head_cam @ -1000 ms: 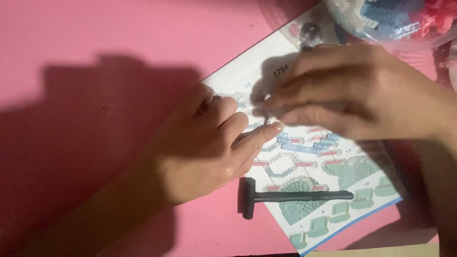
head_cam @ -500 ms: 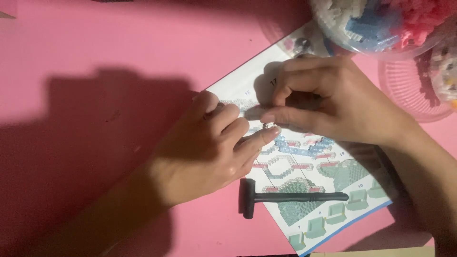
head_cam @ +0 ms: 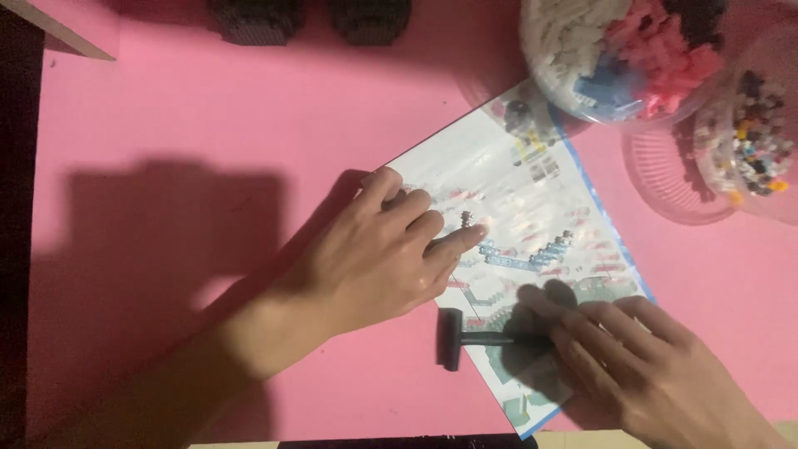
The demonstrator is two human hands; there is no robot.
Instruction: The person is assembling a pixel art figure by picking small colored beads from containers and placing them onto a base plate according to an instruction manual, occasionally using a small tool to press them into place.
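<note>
1. Surface [head_cam: 166,125], pink, carries everything; two dark blocks [head_cam: 307,18] sit at its far edge, well apart from both hands.
2. Left hand [head_cam: 374,254] lies palm down, fingers loosely curled and holding nothing, with the forefinger stretched to the right onto the sheet [head_cam: 507,166]. Its tip is just beside a tiny dark piece [head_cam: 465,219] standing on the paper; whether it touches, I cannot tell.
3. Hammer [head_cam: 478,338], small and dark, lies below that hand, on the near edge of the sheet. Its long axis runs left to right: head at the left, over the pink, handle pointing right.
4. Right hand [head_cam: 644,362] comes in from the lower right, fingers narrowly together, fingertips [head_cam: 544,326] on the handle's right end. Whether it has closed on the handle or only touches it is not clear. This hand is the nearer to the hammer; the handle points straight at it.
5. Tubs: one of white, pink and blue bricks [head_cam: 619,58] at the far right, one of mixed small bits [head_cam: 752,154] beside it, both well apart from the hands.
</note>
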